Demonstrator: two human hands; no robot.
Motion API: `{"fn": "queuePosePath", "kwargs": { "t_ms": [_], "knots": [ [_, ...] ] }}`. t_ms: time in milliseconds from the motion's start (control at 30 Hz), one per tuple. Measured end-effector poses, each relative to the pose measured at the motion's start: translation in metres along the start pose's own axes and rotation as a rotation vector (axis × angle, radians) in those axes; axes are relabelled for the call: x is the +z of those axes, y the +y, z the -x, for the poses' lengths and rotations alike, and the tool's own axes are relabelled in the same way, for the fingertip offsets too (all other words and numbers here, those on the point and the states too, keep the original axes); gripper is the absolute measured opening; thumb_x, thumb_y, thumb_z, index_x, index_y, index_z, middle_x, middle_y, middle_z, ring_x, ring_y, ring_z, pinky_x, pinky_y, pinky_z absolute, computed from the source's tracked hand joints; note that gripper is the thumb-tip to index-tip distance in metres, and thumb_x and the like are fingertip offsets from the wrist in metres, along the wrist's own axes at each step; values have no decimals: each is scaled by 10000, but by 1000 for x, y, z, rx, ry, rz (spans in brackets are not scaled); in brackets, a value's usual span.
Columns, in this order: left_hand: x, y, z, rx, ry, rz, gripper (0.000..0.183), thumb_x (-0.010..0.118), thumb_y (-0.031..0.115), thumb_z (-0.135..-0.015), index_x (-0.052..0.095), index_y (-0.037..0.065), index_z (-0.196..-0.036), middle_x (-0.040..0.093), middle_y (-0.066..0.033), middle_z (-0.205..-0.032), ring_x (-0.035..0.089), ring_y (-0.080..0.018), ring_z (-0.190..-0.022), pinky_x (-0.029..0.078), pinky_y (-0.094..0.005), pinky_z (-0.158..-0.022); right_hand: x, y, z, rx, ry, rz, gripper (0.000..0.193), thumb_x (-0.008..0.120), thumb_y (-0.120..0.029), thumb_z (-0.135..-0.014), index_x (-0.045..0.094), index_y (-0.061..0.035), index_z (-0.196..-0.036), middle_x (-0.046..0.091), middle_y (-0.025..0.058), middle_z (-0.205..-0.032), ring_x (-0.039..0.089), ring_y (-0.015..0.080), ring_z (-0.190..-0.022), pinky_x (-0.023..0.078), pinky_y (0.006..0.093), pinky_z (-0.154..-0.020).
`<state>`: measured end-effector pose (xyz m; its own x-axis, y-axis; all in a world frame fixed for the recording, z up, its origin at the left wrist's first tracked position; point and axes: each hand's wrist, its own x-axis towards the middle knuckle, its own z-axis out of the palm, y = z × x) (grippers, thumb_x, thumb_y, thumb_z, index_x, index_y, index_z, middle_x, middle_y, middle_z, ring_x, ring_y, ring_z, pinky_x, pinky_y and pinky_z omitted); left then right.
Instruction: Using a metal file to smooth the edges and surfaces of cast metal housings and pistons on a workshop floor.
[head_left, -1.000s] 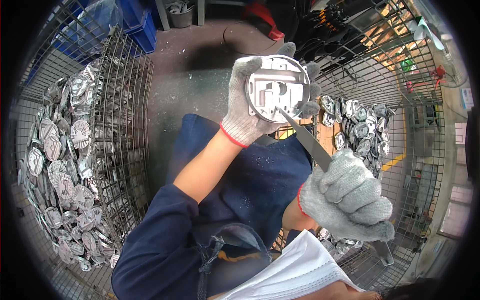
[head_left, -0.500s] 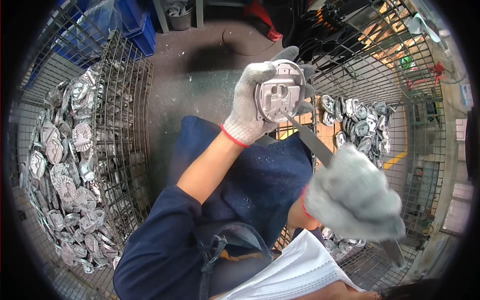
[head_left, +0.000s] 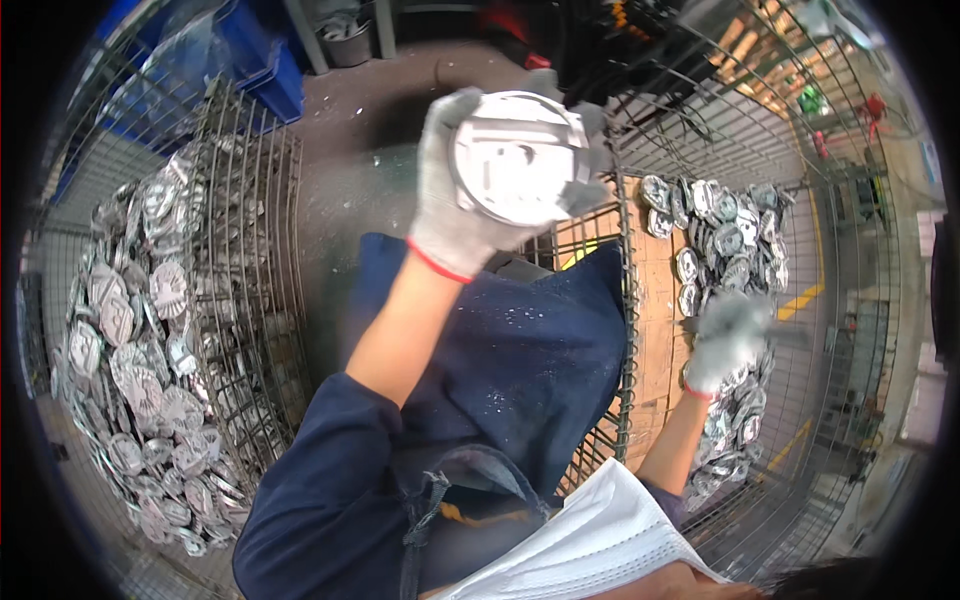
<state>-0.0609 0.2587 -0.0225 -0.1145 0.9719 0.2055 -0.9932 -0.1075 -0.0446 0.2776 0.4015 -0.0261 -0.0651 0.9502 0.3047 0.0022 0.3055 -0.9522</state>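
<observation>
My left hand [head_left: 437,205], in a grey-white knit glove with a red cuff, grips a round silver metal casting [head_left: 520,165] by its rim. The casting's recessed face is turned up toward me, bright and a little blurred. My gloved right hand [head_left: 725,340] is off to the right, over the wire cage with castings, and smeared by motion. A dark blurred bar, the flat file [head_left: 790,333], sticks out past its right side. The right fingers do not show clearly.
Heaped metal castings [head_left: 130,370] fill a wire cage [head_left: 250,210] at left. More castings [head_left: 735,235] lie on cardboard [head_left: 655,330] in the right cage. Blue bins [head_left: 270,85] and a bucket [head_left: 348,45] stand at the back. A dark blue apron [head_left: 490,350] covers my lap.
My right hand has swung right and away from the casting, taking the file tip off its edge. My left hand has moved the casting left and slightly up, turning its face more toward me.
</observation>
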Motion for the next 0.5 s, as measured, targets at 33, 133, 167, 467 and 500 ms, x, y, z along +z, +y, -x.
{"fn": "queuePosePath", "kwargs": {
  "t_ms": [33,133,167,467,500],
  "knots": [
    [-5,11,2,53,138,-73,699,561,609,-944,596,153,-1473,663,-200,-1384,640,-406,-1224,554,-623,-977,-10,31,-10,129,-46,213,337,604,-432,-1050,650,-117,-941,513,-19,-766,471,81,-650,354,259,-536],
    [-17,59,40,187,378,-217,628,490,509,-1018,574,70,-1460,677,-164,-1361,625,-346,-1244,463,-574,-1077,-39,129,-29,399,-153,524,306,665,-383,-1015,684,-77,-1003,544,-28,-764,447,50,-643,345,252,-555],
    [-12,82,70,228,422,-341,646,479,519,-1028,553,61,-1477,652,-164,-1391,600,-332,-1274,442,-550,-1097,-49,162,-31,557,-150,509,316,681,-386,-998,679,-70,-984,540,-20,-729,449,63,-602,342,263,-529],
    [159,197,385,1128,1314,-1986,837,343,654,-1062,299,41,-1630,374,-149,-1658,322,-272,-1534,219,-472,-1253,-63,399,-123,914,220,49,395,688,-506,-981,625,-116,-986,350,-18,-511,329,152,-382,264,327,-385],
    [172,184,393,1302,1159,-1760,867,313,686,-1047,246,64,-1648,322,-144,-1684,273,-288,-1557,181,-518,-1261,-49,416,-140,865,284,38,384,698,-509,-975,623,-133,-981,360,-22,-518,334,152,-389,268,328,-386]
  ]
}}
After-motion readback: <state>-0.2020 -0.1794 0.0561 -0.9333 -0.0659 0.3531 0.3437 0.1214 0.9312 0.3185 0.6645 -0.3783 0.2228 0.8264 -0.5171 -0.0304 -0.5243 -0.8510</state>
